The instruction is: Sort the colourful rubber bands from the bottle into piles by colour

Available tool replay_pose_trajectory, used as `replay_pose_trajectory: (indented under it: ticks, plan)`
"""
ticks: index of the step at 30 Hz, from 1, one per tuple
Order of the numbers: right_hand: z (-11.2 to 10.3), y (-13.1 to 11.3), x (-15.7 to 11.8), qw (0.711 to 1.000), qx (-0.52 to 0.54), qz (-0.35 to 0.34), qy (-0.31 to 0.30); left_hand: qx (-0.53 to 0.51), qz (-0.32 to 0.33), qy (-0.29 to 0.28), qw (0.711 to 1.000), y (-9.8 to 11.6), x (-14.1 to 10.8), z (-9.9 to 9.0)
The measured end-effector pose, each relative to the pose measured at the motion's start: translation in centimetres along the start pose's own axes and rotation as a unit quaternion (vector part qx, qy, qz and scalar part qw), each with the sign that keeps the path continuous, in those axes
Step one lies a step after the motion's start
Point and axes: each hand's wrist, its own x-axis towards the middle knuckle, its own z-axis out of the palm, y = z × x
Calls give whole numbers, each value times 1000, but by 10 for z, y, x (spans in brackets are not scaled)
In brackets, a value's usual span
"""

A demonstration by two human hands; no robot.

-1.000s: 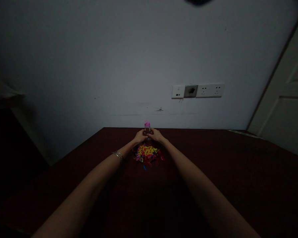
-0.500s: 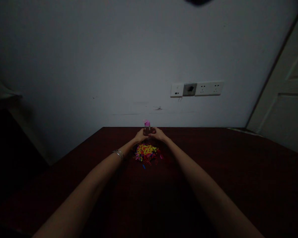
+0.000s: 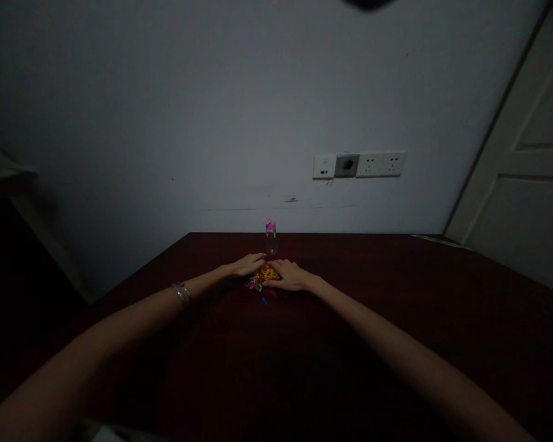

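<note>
A small pile of thin, multicoloured rubber bands [image 3: 269,272] lies on the dark red table, mostly yellow, red and pink. At its left and far edge rests my left hand [image 3: 247,264], palm down with the fingers stretched out. My right hand [image 3: 289,275] lies over the right side of the pile, thumb and fingers apart, hiding part of it. Both hands touch the pile or come very close to it. Just behind them stands an upright clear bottle [image 3: 271,242] with a pink cap, held by neither hand. One blue strip [image 3: 264,300] sits at the pile's near side.
The dark red tabletop [image 3: 373,294] reaches back to a pale wall [image 3: 212,123]. Sockets and switches [image 3: 359,166] are set in the wall above the table, right of the bottle. A white panelled door [image 3: 525,184] is at the right.
Both hands have let go of the bottle and come back towards me onto the pile. The bottle now stands alone behind it. The pile is more covered and looks more gathered.
</note>
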Motion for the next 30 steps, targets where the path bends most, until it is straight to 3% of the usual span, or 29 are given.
replay_pose_trajectory:
  ticks: [6, 11, 16, 20, 30]
  plan:
    - [14, -17, 6, 993, -111, -32, 28, 137, 72, -57, 986, 12, -33, 4]
    - [16, -12, 13, 991, -119, -43, 34, 221, 103, -21, 970, 14, -51, 13]
    - [16, -5, 20, 998, -62, -15, 14, 251, 63, 20, 966, 13, -59, 20]
    - [14, 2, 26, 999, 1, -10, 47, 219, 21, 26, 975, 11, -53, 15]
    - [-3, 4, 43, 978, 117, 94, 146, 121, -50, 137, 982, 7, -8, -13]
